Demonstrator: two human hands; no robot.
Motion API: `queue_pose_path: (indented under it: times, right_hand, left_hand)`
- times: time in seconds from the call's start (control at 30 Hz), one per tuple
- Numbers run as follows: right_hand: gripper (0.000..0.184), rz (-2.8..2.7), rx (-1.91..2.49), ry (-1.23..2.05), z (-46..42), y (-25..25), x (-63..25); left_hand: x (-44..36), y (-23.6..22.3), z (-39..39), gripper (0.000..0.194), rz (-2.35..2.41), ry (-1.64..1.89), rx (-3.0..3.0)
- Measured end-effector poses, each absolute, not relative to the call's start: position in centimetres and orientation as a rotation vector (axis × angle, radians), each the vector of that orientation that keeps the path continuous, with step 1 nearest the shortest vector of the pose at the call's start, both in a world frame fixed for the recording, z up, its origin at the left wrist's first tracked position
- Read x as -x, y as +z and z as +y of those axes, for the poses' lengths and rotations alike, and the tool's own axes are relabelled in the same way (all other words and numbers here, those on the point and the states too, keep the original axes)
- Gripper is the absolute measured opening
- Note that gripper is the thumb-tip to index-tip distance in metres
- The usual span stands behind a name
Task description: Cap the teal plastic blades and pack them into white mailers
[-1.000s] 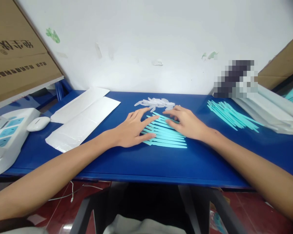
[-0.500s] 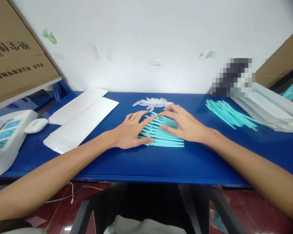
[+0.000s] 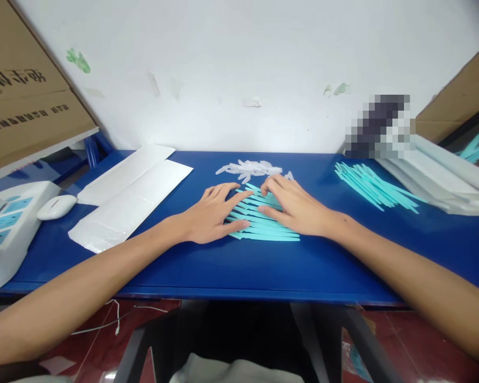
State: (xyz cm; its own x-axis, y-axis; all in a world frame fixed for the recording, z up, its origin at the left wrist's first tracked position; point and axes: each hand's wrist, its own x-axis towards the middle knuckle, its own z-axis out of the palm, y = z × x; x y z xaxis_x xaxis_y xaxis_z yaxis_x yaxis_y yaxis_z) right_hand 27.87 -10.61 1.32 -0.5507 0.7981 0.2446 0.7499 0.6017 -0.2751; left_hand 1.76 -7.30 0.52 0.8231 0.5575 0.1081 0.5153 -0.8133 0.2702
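Sticks of turquoise plastic [image 3: 269, 230] lie in a fanned row on the blue tabletop [image 3: 231, 272] in the head view, just nearer than a heap of small translucent pieces [image 3: 253, 169]. The left hand [image 3: 208, 215] spreads its fingers over the row's left ends, thumb and forefinger apart, gripping nothing. The right hand [image 3: 297, 206] bends its fingers over the right part; whether they pinch a stick, I cannot tell. A second turquoise bundle [image 3: 377, 186] lies well to the right.

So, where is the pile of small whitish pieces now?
In the head view's centre, the pile of small whitish pieces lies on the blue table, between the wall and the fanned teal sticks.
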Motion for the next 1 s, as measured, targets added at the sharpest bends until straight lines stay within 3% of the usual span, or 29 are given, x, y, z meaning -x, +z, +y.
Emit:
queue_pose_path:
  times: [0.17,0.27,0.57,1.0]
  right_hand:
    - [0.024,-2.471,1.304,0.110,-10.3,1.0,-28.0]
    - [0.028,-2.476,1.277,0.108,-10.3,1.0,-28.1]
    - [0.048,-2.535,1.185,0.102,-10.3,1.2,-28.3]
    - [0.054,-2.538,1.295,0.003,-10.3,1.3,-28.4]
  left_hand:
    - [-1.7,1.1,-6.6,0.038,0.873,0.727,-2.778]
    - [-1.4,1.3,-6.1,0.030,0.883,0.910,-2.763]
    - [-1.2,1.0,-5.6,0.031,0.826,0.773,-2.838]
    - [-0.9,0.8,-5.4,0.035,0.887,0.733,-2.832]
